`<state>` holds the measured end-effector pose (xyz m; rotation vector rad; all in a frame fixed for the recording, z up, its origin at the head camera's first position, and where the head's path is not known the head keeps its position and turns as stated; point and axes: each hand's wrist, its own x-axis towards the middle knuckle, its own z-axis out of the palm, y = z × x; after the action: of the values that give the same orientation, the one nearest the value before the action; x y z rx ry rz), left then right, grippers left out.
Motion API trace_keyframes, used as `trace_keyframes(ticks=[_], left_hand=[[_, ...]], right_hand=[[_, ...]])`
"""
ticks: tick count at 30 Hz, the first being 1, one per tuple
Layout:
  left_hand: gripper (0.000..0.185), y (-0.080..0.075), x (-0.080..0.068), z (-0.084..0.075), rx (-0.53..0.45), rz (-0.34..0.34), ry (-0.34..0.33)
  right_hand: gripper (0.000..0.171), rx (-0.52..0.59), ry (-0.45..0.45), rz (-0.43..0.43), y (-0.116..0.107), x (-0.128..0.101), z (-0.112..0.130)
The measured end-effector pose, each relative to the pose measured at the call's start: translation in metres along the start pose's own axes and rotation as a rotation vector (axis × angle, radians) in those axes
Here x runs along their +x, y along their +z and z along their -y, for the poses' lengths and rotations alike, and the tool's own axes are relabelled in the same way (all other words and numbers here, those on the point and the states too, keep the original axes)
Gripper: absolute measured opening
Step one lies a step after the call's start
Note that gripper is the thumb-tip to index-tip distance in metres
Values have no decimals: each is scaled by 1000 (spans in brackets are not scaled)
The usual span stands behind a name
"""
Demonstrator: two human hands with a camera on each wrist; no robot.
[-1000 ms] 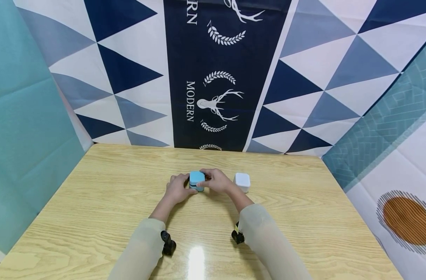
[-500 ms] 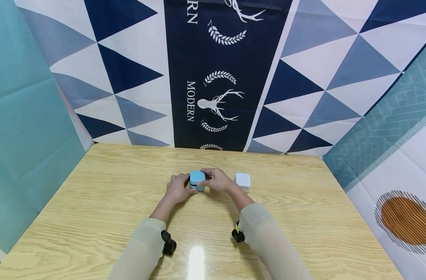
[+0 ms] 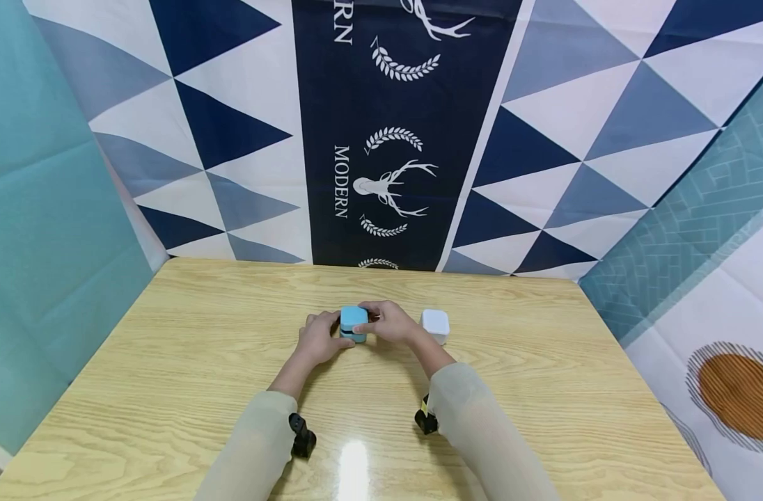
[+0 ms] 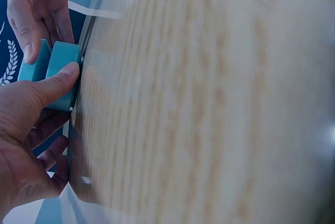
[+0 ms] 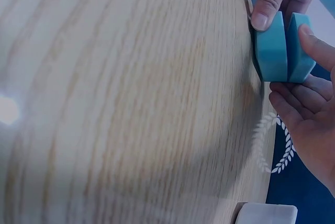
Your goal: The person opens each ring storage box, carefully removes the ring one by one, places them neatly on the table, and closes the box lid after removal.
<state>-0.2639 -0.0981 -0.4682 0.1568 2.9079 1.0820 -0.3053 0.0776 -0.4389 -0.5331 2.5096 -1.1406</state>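
A small light-blue hinged box (image 3: 354,315) stands on the table between both hands, with a dark gap between its lid and base. My left hand (image 3: 319,339) grips the base (image 4: 64,56) from the left, thumb on its near side. From the right, my right hand (image 3: 390,324) pinches the lid (image 5: 298,62), its thumb on the front. The gap shows in both wrist views as a wedge, so the lid is tilted up from the base. What lies inside the box is hidden.
A white rounded box (image 3: 435,325) sits just right of my right hand, on the same wooden table (image 3: 231,313). Behind the table's back edge hangs a patterned cloth (image 3: 381,174). A black wrist camera (image 3: 303,435) is strapped to the left sleeve, another (image 3: 426,419) to the right.
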Motion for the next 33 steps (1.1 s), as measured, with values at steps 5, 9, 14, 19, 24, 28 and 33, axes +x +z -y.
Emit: trace_keyframes(ticks=[5, 9, 14, 19, 24, 28, 33], left_hand=[[68, 1, 0, 0, -9, -2, -2], [68, 1, -1, 0, -19, -5, -7], [68, 0, -1, -1, -25, -6, -11], [69, -1, 0, -1, -13, -3, -13], [69, 0, 1, 0, -3, 1, -10], [69, 0, 1, 0, 2, 2, -7], [69, 0, 0, -1, 8, 4, -9]], right_hand=[[62, -6, -6, 3, 0, 1, 0], [62, -19, -1, 10, 1, 1, 0], [60, -29, -9, 7, 1, 1, 0], [59, -50, -24, 5, 2, 3, -3], [59, -56, -17, 4, 2, 4, -4], [58, -51, -16, 10, 2, 4, -3], [60, -49, -9, 22, 0, 3, -3]])
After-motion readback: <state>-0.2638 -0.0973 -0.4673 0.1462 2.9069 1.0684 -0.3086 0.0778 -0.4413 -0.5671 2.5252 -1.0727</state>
